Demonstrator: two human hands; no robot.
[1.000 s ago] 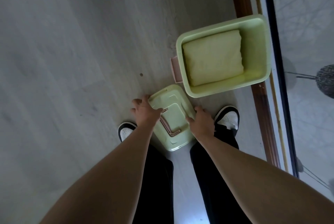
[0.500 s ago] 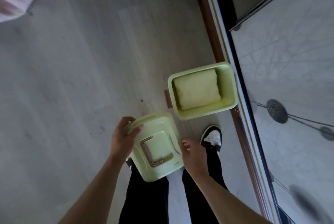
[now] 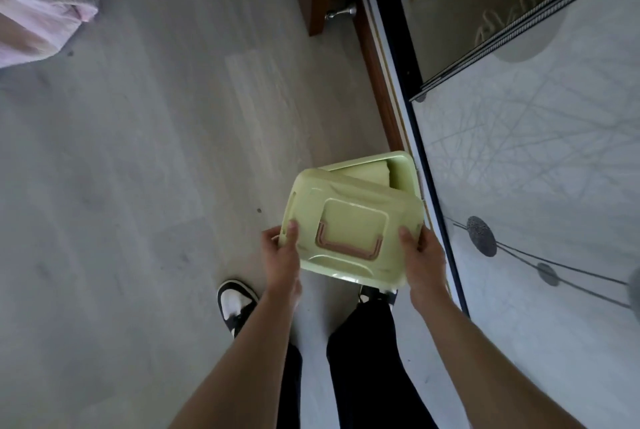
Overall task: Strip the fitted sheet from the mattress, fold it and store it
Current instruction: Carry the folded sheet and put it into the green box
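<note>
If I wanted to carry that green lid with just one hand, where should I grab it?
Probably by the pink handle in the sunken middle of the lid, reaching down from above. It lies folded flat, so hook fingers under its long bar and lift it up first. Right now the left hand and right hand grip the two short edges instead, which also works.

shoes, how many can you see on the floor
2. One black and white shoe is on the floor beside the left forearm; the other shoe peeks out under the green lid's near edge, mostly hidden.
</note>
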